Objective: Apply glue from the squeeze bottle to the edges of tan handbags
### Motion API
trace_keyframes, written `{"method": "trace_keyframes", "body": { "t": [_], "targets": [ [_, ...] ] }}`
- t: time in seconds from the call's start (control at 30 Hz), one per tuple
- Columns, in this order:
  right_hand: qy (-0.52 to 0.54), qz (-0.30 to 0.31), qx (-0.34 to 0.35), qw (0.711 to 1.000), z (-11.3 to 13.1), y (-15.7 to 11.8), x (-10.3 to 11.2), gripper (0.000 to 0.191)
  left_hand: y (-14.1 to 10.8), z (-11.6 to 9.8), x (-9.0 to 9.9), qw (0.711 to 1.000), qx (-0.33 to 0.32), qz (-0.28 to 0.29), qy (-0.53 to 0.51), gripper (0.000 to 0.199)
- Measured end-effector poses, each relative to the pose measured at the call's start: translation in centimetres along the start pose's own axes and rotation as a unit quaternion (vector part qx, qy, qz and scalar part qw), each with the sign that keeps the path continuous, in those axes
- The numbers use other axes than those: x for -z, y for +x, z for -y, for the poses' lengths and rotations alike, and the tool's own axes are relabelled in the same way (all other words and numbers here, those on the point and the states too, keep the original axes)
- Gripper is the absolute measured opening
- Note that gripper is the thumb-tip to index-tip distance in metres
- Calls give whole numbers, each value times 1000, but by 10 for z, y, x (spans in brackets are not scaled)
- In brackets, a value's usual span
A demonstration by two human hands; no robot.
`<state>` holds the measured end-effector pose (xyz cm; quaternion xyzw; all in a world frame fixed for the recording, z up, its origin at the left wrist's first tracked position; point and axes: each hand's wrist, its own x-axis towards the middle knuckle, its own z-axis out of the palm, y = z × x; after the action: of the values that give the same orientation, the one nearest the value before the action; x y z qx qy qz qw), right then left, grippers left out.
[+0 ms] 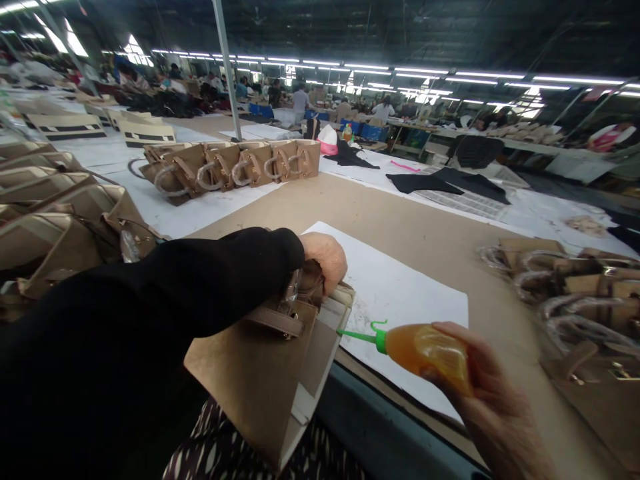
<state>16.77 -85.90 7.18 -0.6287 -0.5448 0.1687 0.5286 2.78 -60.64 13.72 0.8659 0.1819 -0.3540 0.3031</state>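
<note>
A brown handbag (255, 380) is tilted over my lap at the table's near edge, its light inner lining facing right. My left hand (327, 257) is bent over the bag's far end, its fingers curled down and mostly hidden behind the handles. In my right hand (480, 373) is a soft bottle of amber liquid (425, 350), lying nearly level with its green nozzle pointing left. The nozzle tip is at the open edge of the bag's lining; whether it touches is unclear.
White paper (400, 293) lies on the brown-covered table (370, 207). A row of handbags (240, 167) stands at the back left, more bags (60, 227) at the left, others (595, 293) at the right. Black pieces (425, 183) lie farther back. People work in the distance.
</note>
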Motion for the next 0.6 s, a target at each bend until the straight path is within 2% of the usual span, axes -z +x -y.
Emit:
{"method": "trace_keyframes", "body": {
  "t": [0.13, 0.23, 0.47, 0.53, 0.6],
  "targets": [
    [11, 16, 9, 1000, 4, -7, -2, 34, -8, -10, 3, 998, 3, 36, 57, 17],
    [8, 20, 1, 1000, 3, -13, -4, 34, -9, -11, 3, 996, -3, 30, 82, 15],
    [6, 85, -9, 996, 2, -29, -4, 33, -9, -10, -1, 991, -12, 17, 134, 11],
    [13, 88, -17, 996, 1, -35, -5, 33, -8, -9, -2, 985, -20, -42, 166, 9],
    [17, 92, -15, 996, -3, -40, -6, 34, -5, -7, -3, 965, -17, -167, 203, 11]
  ]
}}
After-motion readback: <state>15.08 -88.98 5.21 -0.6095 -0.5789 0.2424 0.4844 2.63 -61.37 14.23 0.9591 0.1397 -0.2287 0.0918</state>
